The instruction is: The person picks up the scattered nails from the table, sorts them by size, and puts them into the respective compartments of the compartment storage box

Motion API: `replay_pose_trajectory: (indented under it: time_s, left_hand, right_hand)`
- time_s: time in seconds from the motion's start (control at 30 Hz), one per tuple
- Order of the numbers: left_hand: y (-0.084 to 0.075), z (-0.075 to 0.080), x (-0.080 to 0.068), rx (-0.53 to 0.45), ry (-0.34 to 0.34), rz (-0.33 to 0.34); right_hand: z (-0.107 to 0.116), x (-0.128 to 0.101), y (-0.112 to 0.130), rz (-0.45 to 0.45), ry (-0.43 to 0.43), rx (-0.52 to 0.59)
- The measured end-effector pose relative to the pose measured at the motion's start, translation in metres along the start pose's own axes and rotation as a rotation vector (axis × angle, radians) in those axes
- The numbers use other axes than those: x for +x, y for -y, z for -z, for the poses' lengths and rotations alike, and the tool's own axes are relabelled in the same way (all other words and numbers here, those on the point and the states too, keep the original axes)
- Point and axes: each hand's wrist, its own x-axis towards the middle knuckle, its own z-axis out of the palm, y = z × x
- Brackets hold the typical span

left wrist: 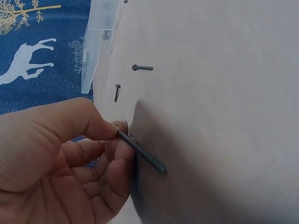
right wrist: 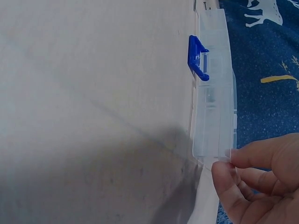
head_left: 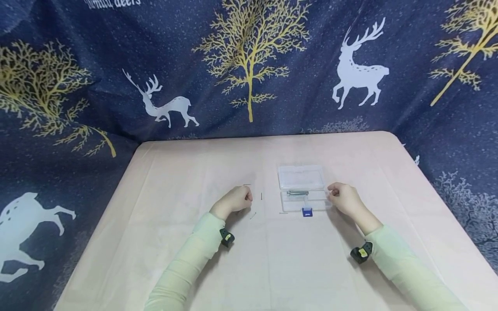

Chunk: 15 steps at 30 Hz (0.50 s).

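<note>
My left hand (head_left: pixel 235 199) pinches a dark, thin nail (left wrist: pixel 145 155) between thumb and fingertips. Its pointed end sticks out over the tabletop. Slightly to the right stands a clear plastic box (head_left: pixel 287 206), its lid (head_left: pixel 301 177) laid back on the far side. Several long nails (head_left: pixel 297 193) lie in the box's back compartment. At the box's right end, my right hand (head_left: pixel 346 198) grips the wall with thumb and index finger, as the right wrist view shows. A blue latch (right wrist: pixel 191 57) hangs at the box's front edge.
Several loose nails lie on the pale tabletop (head_left: pixel 272 263): one upright in view (head_left: pixel 262 196), one slanting nail (head_left: pixel 253 215), and one by the box's front left corner (head_left: pixel 283 212). Behind the table hangs a dark blue cloth (head_left: pixel 218 99) with deer and trees.
</note>
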Motion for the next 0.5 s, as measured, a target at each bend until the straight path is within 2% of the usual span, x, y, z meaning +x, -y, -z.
replay_pose_trajectory:
  time_s: [0.33,0.5]
  left_hand:
    - [-0.0007,0.0,-0.0017,-0.04,-0.023,0.034]
    - [-0.0014,0.002,-0.0014,-0.045,-0.017,0.029]
  right_hand:
    - [-0.0007,-0.001,0.0008,-0.002,0.001,0.006]
    - [0.0003,-0.0002,0.0004,-0.015,0.004,0.007]
